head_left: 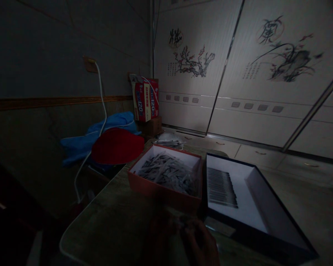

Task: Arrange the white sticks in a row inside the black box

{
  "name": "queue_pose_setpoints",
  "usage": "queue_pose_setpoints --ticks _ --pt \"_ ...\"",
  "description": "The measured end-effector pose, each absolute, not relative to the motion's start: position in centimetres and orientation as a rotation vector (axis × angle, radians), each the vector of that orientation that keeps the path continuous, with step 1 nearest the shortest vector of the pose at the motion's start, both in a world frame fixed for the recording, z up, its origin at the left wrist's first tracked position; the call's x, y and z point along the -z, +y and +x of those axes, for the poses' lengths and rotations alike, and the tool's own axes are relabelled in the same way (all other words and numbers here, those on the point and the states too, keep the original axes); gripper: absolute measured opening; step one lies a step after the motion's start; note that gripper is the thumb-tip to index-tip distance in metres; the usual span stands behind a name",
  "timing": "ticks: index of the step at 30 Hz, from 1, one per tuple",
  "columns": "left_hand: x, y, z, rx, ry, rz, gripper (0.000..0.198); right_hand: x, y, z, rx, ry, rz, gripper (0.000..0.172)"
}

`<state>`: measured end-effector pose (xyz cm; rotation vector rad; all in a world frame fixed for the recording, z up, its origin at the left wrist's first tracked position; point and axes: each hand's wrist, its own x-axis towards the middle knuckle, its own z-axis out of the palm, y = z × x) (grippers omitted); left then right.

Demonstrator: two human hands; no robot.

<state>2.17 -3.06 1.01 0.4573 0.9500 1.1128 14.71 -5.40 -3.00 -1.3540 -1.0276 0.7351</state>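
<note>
The scene is very dark. My left hand (161,231) and my right hand (199,240) meet low over the near table edge, fingers pinched together round a small item I cannot make out. Just beyond them stands a red box (144,184) heaped with several thin grey strips (169,171). To its right lies a dark-walled box with a white floor (246,203), where several strips lie side by side in a neat row (220,186).
The table (111,218) has a rounded corner at the near left. Beyond it lie a red cap (116,146), blue cloth (80,142) and a white cable (102,107) from a wall socket. A red carton (145,99) stands by painted sliding cabinet doors (238,74).
</note>
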Motion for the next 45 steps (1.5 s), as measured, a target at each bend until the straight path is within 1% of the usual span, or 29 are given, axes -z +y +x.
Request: queue_pose_setpoints --ticks 6,12,15,21,26,33,39,45 --pt "-0.7 -2.8 2.4 -1.109 0.949 0.530 0.022 3.5 -5.3 15.0 -0.736 -1.087 -1.379 0.040" --pt "-1.2 -3.0 2.1 -1.111 0.979 0.564 0.025 3.0 -5.6 15.3 -0.675 -1.174 -1.465 0.047" --pt "-1.4 -3.1 2.0 -1.121 0.999 0.593 0.027 3.1 -5.6 15.2 -0.661 -1.187 -1.504 0.047" --pt "-1.4 -3.1 2.2 -1.148 1.031 0.676 0.026 3.1 -5.6 14.8 -0.674 -1.232 -1.400 0.036" --pt "-1.5 -3.1 2.0 -1.161 1.051 0.750 0.026 3.0 -5.7 15.0 -0.624 -1.309 -1.428 0.044" --pt "-1.7 -3.0 1.9 -1.137 1.055 0.844 0.027 3.5 -5.8 14.6 -0.542 -1.297 -1.514 0.042" --pt "-1.6 -3.1 2.0 -1.142 1.061 0.889 0.026 3.8 -6.1 15.2 -0.476 -1.356 -1.526 0.048" --pt "-1.3 -2.9 2.1 -1.153 1.057 0.902 0.028 4.0 -5.6 14.7 -0.599 -1.343 -1.525 0.040"
